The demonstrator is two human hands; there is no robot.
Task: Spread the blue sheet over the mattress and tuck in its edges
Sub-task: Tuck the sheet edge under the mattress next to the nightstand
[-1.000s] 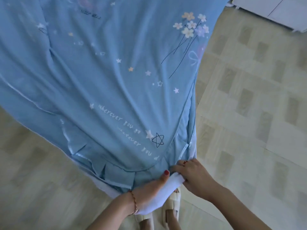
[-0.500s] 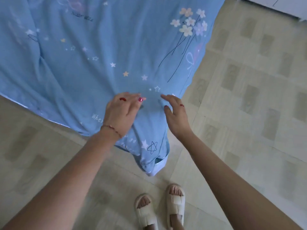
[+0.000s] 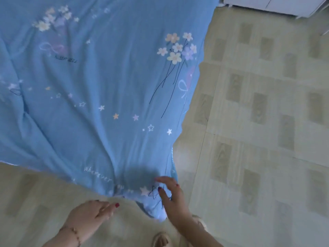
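Two hands appear at the near edge. Right hand, fingers loosely extended and grasping nothing, lies against the near corner of the sheet. Left hand, fingers relaxed and released, hovers over the floor just left of that corner, apart from the fabric; a bracelet circles its wrist. Blue sheet, printed with flowers, stars and script, covers the bed from the near corner to the far left. Sandal shows below the corner. White furniture stands far right.
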